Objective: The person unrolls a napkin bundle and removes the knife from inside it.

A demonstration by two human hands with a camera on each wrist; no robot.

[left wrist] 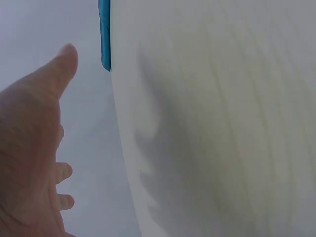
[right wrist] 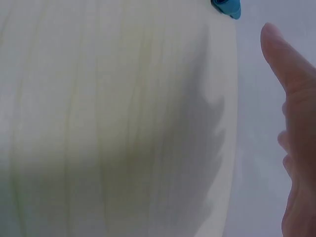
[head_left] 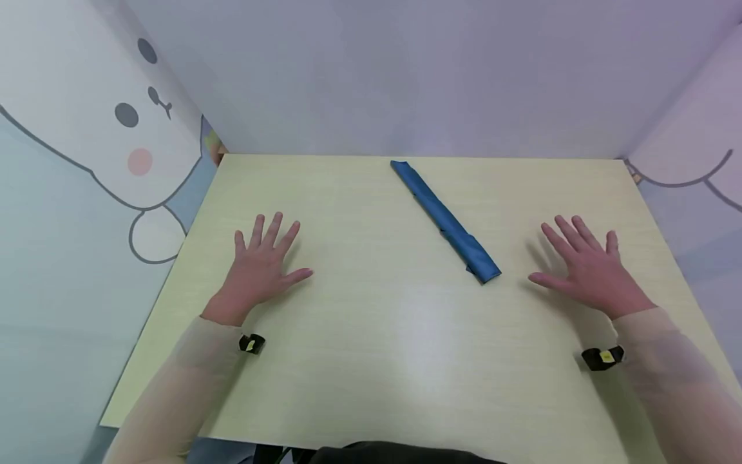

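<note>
A long, narrow blue folded bundle [head_left: 445, 220] lies slanted on the pale wooden table [head_left: 371, 361], running from the back edge toward the right of the middle. Its surface looks smooth and slightly wrinkled, with small flaps along the sides; the kind of thing is not clear. My left hand [head_left: 261, 267] hovers over the table's left part, fingers spread, holding nothing. On the other side, my right hand [head_left: 588, 267] is spread too, nearer to the bundle's front end, and apart from it. Both wrist views show the hands above the table with shadows below, and an end of the blue bundle [left wrist: 105, 37].
A plain pale wall panel [head_left: 417, 77] rises behind the table's back edge. Side panels with cartoon drawings [head_left: 139, 129] stand at left and right. Small black devices [head_left: 252, 343] are worn on both wrists. Something dark [head_left: 406, 453] shows at the front edge.
</note>
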